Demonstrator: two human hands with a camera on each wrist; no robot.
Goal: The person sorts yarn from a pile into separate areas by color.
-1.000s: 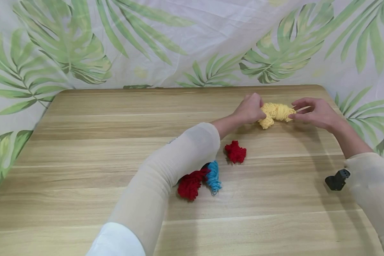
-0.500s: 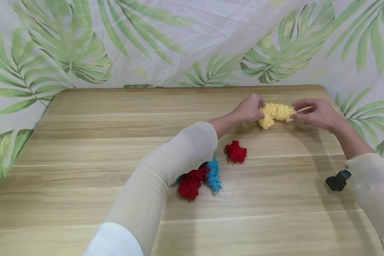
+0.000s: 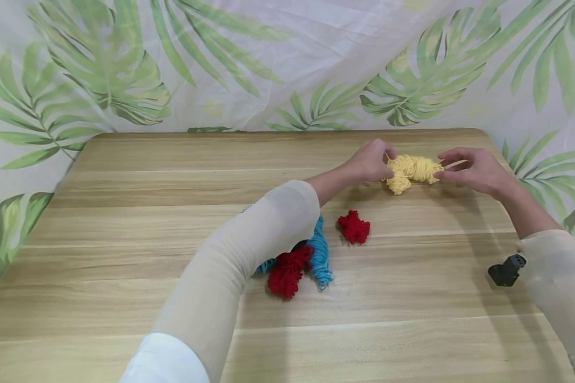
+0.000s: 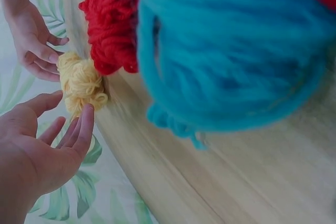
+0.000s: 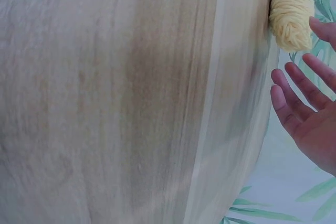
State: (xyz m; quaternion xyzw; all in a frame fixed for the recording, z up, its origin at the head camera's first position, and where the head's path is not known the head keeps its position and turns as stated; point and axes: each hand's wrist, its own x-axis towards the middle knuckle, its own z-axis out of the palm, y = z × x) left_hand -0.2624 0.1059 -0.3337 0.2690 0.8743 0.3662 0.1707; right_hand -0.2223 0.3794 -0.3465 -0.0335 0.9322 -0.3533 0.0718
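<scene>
A bundle of yellow yarn (image 3: 414, 168) lies near the table's far right edge, with a smaller lump at its front left. My left hand (image 3: 371, 161) is at its left end; in the left wrist view that hand (image 4: 42, 150) has its fingers loosely spread, fingertips close to the yarn. At the bundle's other end is my right hand (image 3: 476, 167). The right wrist view shows the right hand (image 5: 315, 103) with fingers extended and apart, the thumb tip at the yarn's edge. Whether either hand touches the yarn is hard to tell.
A small red yarn bundle (image 3: 353, 227) lies nearer on the wooden table (image 3: 124, 255). Closer still, a red bundle (image 3: 287, 274) and blue yarn (image 3: 321, 255) are partly hidden under my left forearm. A black object (image 3: 506, 270) is beside my right sleeve.
My left hand and forearm have drifted slightly left, uncovering more blue yarn. The right hand has barely moved, and the yellow yarn stays in about the same place.
</scene>
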